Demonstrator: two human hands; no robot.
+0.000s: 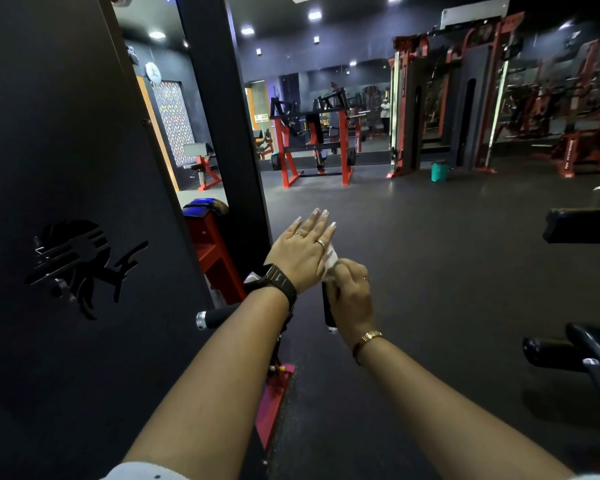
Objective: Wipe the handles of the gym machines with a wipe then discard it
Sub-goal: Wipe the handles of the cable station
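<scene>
Right hand (349,294): curled around the upper part of a black handle (329,315), pressing a white wipe (330,259) against it; a ring shows on one finger and a gold bracelet (368,339) on the wrist.
Left hand (300,251): flat, fingers straight and close together, holding nothing; its outer edge is just beside the wipe, whether it touches I cannot tell; two rings, and a black watch (278,282) on the wrist.
Wipe: bunched between the right hand and the top of the handle, a white corner sticking up past the fingers.
Handle: runs down and toward the camera, ending in a silver cap below the right hand.
Second handle (217,317): black grip with a silver end, left of the left forearm, untouched.
Machine panel (66,202): tall, black, with a cut-out logo, filling the left side.
Floor (430,237): dark rubber.
Farther off: red and black gym machines (312,143) before a mirrored wall, and a teal bin (440,171) near a cable station.
</scene>
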